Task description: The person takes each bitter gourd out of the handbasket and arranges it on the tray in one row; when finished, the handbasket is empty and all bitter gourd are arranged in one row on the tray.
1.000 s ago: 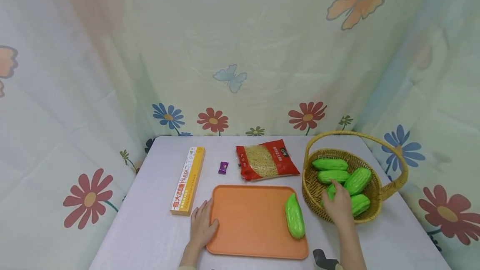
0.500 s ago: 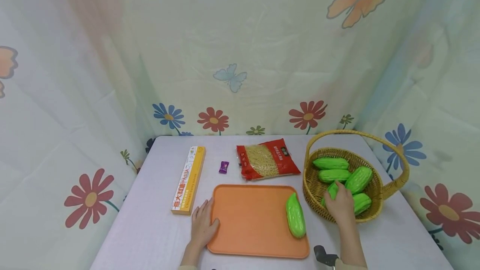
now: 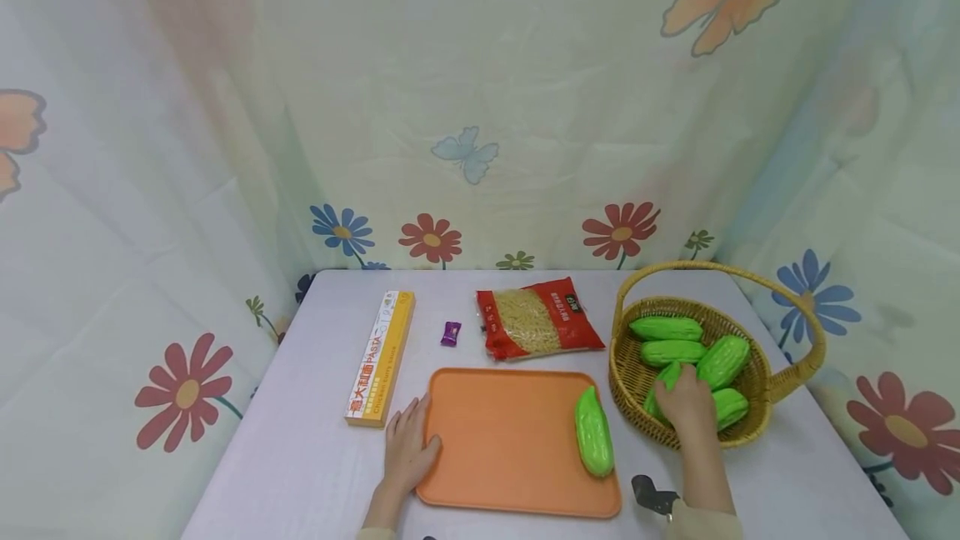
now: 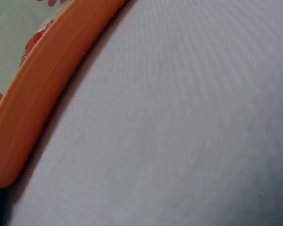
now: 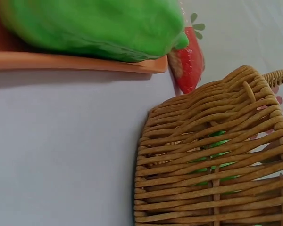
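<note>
My right hand [image 3: 686, 400] reaches into the wicker basket [image 3: 626, 407] and grips a ridged green bitter melon [image 3: 658, 403] at its near left side. Fingers and palm hide part of that melon. Several more bitter melons [image 3: 723, 361] lie around it in the basket. My left hand [image 3: 408, 448] rests with extended fingers against the left edge of the orange tray [image 3: 510, 440]. On the tray's right side lies another bitter melon [image 3: 595, 433], which looms large as a green melon [image 5: 94, 26] in the right wrist view. The left wrist view shows the tray wall [image 4: 42, 89].
A yellow and white pasta box [image 3: 380, 358] lies left of the tray. Behind the tray are a small purple wrapped candy [image 3: 451, 333] and a red bag of pasta [image 3: 538, 319]. The basket's tall handle [image 3: 806, 361] arches over its right side. A flowered curtain [image 3: 375, 107] surrounds the table.
My right hand has lowered into the basket, and its fingers have closed on the near-left bitter melon. The left hand has stayed at the tray. The head view has shifted slightly.
</note>
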The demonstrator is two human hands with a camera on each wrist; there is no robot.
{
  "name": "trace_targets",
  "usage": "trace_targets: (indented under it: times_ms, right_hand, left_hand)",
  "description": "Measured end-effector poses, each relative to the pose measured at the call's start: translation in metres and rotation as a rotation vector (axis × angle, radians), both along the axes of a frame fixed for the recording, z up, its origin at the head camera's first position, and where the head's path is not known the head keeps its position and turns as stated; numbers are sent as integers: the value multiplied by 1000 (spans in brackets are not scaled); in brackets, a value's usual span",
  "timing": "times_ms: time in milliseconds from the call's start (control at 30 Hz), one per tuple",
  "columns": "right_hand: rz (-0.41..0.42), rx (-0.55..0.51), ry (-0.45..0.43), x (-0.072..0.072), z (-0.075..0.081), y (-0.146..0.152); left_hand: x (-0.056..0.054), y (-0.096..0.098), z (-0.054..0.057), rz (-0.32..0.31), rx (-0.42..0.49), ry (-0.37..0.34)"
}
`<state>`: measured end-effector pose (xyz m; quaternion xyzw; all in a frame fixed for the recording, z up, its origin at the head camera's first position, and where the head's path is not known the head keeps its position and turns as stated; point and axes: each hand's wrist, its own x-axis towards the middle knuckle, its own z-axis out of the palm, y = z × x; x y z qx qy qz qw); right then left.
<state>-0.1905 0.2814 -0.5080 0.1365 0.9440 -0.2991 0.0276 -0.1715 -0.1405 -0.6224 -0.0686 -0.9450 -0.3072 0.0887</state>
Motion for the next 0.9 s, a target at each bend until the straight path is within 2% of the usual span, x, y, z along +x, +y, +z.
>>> trace_targets:
  times_ms: [267,500,700,900]
  right_hand:
    - [13,37,-140,-7,5,2]
    - [18,85,-160,-11,3,0]
    - [87,104,-108,-13,-7,-5]
    - [162,7,1,-16,-16,-8]
  left_hand:
    - [0,0,2,3,9,-19]
    - [1,0,2,0,4,-12]
    - [1,0,1,1,2,-9]
    - [1,0,2,-1,-2,-7]
